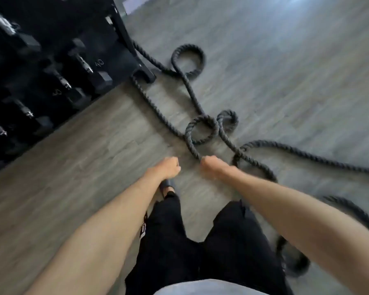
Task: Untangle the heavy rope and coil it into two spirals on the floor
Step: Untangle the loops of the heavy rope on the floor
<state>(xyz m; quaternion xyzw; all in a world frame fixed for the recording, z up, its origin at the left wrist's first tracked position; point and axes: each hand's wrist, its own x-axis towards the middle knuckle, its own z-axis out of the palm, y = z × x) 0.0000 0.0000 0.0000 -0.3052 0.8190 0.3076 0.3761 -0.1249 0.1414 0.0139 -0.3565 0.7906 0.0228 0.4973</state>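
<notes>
While the right hand (211, 167) grips a strand of the tangled rope (191, 90), the left hand (168, 167) curls just beside it.
Head view: the rope sprawls over the floor (73, 167) from the weight rack (51, 60) at upper left, through crossed loops at centre, out to the right edge and round to lower right. Thick and braided, it looks heavy, limp but slow to bend, and rough enough to grip. It is probably best taken on a free strand just short of a crossing and dragged, not lifted. Whether the left hand holds anything I cannot tell. No rope end shows, and the lower-right stretch is blurred behind the forearm.
</notes>
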